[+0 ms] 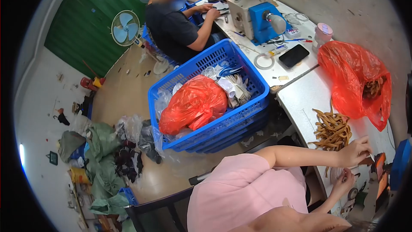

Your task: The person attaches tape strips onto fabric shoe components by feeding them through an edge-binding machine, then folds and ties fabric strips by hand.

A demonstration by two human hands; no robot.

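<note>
My left hand (pixel 357 151) is at the right of the view, fingers pinched together over the worktable by a machine. A small pale piece shows at its fingertips, too small to name. Just below, my right hand (pixel 343 184) has its fingers curled closed; what they hold, if anything, I cannot make out. Beside it lie thin whitish strands (pixel 337 175). A heap of brown strips (pixel 332 131) lies on the table next to my left forearm. The machine (pixel 399 165), with blue and orange parts, is partly cut off at the right edge.
An open red plastic bag (pixel 354 81) holds more brown strips. A phone (pixel 294 56), tape roll (pixel 264 61) and blue-and-white machine (pixel 262 21) share the bench. A blue crate (pixel 253 75) holds a red bag (pixel 195 103). A co-worker (pixel 176 25) sits beyond; sacks (pixel 101 154) cover the floor.
</note>
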